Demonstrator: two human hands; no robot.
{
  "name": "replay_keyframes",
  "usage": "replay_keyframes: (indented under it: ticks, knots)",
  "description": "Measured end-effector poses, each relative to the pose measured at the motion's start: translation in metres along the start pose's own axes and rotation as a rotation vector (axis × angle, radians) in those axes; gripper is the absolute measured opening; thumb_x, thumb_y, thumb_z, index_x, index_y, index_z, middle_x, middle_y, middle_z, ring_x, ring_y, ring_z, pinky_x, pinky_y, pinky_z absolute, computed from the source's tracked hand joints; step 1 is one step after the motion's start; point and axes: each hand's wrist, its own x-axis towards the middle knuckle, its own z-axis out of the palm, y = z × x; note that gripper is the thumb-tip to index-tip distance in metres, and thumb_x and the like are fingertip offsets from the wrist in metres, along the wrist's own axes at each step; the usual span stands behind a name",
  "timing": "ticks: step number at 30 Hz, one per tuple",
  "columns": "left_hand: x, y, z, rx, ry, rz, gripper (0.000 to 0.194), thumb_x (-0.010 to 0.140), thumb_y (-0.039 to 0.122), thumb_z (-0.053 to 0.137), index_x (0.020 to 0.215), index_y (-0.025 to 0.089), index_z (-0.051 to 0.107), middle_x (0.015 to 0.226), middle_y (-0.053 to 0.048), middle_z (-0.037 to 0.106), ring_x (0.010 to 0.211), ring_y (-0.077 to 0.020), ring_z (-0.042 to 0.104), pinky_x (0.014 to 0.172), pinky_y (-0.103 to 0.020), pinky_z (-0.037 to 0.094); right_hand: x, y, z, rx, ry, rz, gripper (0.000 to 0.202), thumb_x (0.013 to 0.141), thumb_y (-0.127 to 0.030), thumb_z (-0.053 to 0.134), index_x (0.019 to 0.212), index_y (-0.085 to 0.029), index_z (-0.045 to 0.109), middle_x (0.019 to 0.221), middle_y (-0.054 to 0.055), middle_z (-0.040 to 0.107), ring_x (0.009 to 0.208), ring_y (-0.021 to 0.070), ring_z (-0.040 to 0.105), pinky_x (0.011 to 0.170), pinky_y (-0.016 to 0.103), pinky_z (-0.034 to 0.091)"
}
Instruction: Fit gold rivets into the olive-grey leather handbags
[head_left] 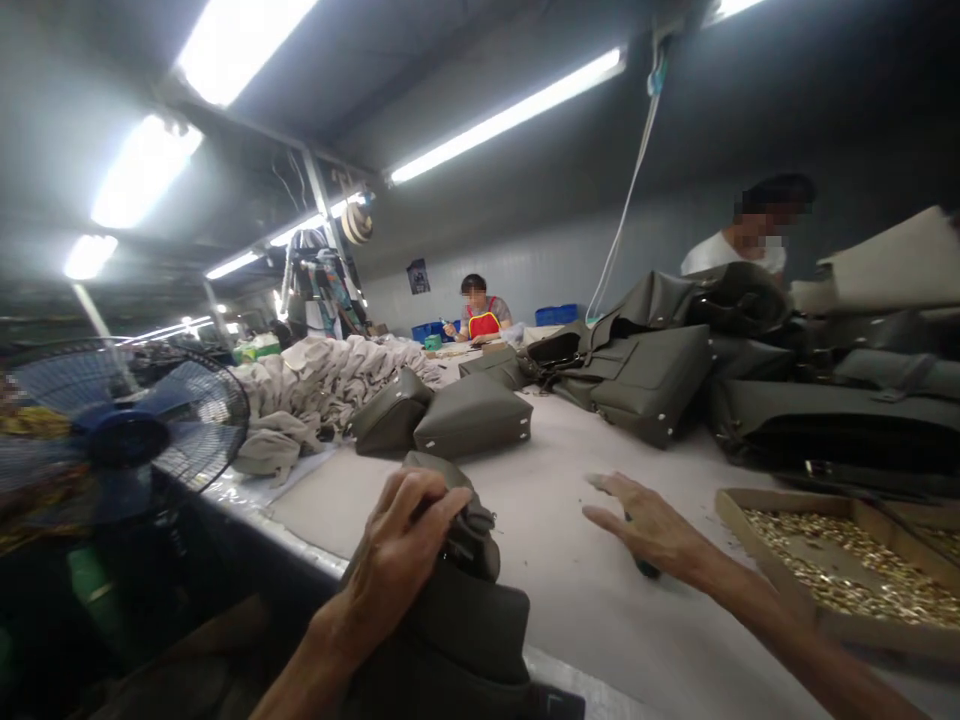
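In the head-camera view, a person's left hand (409,530) curls over the top of a dark grey-green, leather-like bag (472,625) at the bottom centre of the frame, beside the edge of a pale, flat worktable (555,540). Right of centre, the right hand (645,520) spreads its thumb and fingers; a small dark object (648,568) shows beneath the palm, whether gripped cannot be told. A steady left hold, without creasing the material, would likely serve best.
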Motion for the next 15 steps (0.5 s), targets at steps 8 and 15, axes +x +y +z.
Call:
replay_keyframes:
  ticks: [8,15]
  knots:
    - [-0.013,0.025,-0.035,-0.006,0.085,0.034,0.03,0.088,0.0,0.052,0.116,0.009,0.057,0.107,-0.008,0.055,0.109,-0.0161,0.052,0.096,-0.023,0.047,-0.006,-0.116,-0.021,0.451,0.111,-0.664,0.052,0.089,-0.028,0.061,0.137,-0.016,0.043,0.135,0.009,0.044,0.125,0.0228,0.039,0.108,0.036,0.034]
    - [-0.026,0.028,-0.025,-0.125,0.165,0.008,0.029,0.09,0.008,0.052,0.118,0.009,0.058,0.102,-0.01,0.06,0.104,-0.0221,0.057,0.084,-0.033,0.055,-0.011,-0.135,-0.039,0.493,-0.01,-0.821,0.044,0.089,-0.025,0.054,0.131,-0.014,0.05,0.138,0.008,0.041,0.129,0.0215,0.034,0.111,0.033,0.031]
